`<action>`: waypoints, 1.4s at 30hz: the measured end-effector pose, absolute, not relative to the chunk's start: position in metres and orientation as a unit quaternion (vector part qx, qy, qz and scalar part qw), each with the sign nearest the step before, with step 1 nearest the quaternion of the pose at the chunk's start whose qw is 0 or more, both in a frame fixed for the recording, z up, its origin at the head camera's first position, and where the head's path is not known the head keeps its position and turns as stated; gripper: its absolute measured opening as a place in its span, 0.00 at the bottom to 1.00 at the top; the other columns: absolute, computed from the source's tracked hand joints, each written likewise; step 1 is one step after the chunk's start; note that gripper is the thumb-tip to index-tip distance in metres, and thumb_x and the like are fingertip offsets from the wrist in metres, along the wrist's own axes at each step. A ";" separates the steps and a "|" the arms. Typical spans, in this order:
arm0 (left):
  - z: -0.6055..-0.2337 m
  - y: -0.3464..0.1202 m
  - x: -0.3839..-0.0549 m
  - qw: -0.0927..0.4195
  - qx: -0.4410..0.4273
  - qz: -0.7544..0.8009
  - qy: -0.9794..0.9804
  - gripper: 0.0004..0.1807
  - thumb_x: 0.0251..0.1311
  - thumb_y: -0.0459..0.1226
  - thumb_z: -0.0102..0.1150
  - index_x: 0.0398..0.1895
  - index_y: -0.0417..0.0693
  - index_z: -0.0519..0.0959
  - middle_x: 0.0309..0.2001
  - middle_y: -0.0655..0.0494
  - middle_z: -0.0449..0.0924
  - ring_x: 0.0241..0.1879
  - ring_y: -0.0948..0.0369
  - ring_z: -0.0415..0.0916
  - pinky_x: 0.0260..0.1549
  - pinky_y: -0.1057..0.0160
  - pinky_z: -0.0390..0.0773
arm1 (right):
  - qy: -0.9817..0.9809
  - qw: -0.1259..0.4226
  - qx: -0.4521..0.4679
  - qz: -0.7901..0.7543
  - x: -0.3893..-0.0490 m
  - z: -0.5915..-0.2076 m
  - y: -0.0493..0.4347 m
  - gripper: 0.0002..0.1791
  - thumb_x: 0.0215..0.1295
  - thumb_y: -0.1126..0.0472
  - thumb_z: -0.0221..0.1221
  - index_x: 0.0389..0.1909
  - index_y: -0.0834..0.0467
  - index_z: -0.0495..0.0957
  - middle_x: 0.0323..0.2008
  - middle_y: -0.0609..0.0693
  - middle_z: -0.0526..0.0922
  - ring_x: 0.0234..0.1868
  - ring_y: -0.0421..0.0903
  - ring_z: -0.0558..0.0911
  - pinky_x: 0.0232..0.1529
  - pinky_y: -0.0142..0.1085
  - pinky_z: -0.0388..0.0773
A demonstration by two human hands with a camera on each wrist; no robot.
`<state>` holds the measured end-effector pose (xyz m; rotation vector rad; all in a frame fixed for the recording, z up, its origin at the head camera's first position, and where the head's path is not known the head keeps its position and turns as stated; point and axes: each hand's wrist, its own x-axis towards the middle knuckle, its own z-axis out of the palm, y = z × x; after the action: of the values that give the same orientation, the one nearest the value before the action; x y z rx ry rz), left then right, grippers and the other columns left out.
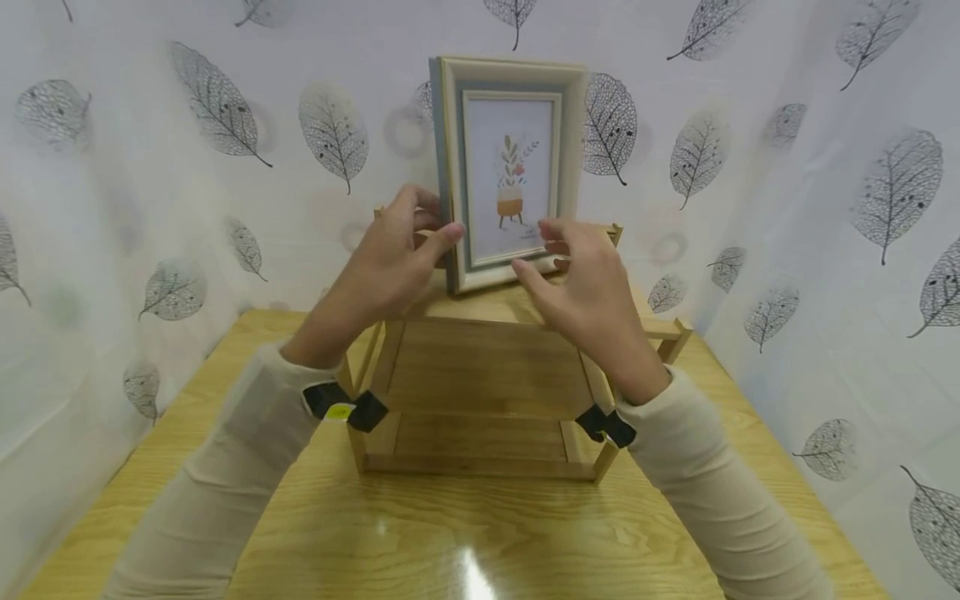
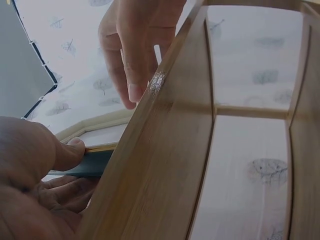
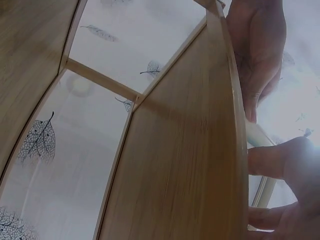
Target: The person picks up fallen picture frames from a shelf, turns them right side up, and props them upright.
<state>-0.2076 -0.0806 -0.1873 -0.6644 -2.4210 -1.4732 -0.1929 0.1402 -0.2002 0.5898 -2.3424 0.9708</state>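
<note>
A cream and grey-blue picture frame [image 1: 513,167] with a potted-plant print stands upright, slightly turned, on the top board of a wooden shelf rack [image 1: 487,367]. My left hand [image 1: 390,250] pinches its lower left side, thumb on the front edge and fingers behind; the left wrist view shows the same pinch on the frame's side [image 2: 97,162]. Near the lower right corner, my right hand [image 1: 588,283] has its thumb and fingers spread apart, loosely bent. In the right wrist view, the shelf's edge partly hides that hand's fingertips and the frame [image 3: 265,192].
The rack has lower boards under the top one and stands on a wood-grain table [image 1: 450,533]. A white curtain [image 1: 285,50] with a leaf print hangs behind and on both sides. Small posts rise at the rack's corners.
</note>
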 end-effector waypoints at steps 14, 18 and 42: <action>-0.185 -0.074 -0.205 0.135 -0.254 -0.484 -0.826 0.18 0.75 0.39 0.53 0.58 0.38 0.62 0.59 0.40 0.77 0.59 0.50 0.78 0.55 0.55 0.81 | -0.863 0.263 0.247 0.354 -0.189 -0.200 0.122 0.31 0.61 0.61 0.72 0.61 0.70 0.74 0.56 0.65 0.81 0.53 0.56 0.85 0.50 0.41 0.84; -0.186 -0.072 -0.204 0.142 -0.262 -0.477 -0.827 0.18 0.75 0.38 0.53 0.58 0.38 0.62 0.60 0.38 0.76 0.64 0.50 0.75 0.57 0.56 0.80 | -0.870 0.265 0.240 0.340 -0.188 -0.201 0.119 0.32 0.61 0.58 0.72 0.63 0.68 0.74 0.53 0.63 0.83 0.49 0.55 0.85 0.48 0.44 0.84; -0.189 -0.066 -0.206 0.114 -0.297 -0.546 -0.775 0.41 0.72 0.35 0.57 0.81 0.56 0.48 0.61 0.39 0.78 0.48 0.48 0.85 0.42 0.59 0.87 | -0.857 0.256 0.261 0.364 -0.189 -0.202 0.113 0.33 0.63 0.61 0.71 0.65 0.70 0.71 0.58 0.67 0.80 0.55 0.56 0.84 0.47 0.39 0.85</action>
<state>-0.2060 -0.0663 -0.1889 -0.8703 -2.2726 -1.6018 -0.1895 0.1128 -0.2016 0.7090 -2.3264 0.9873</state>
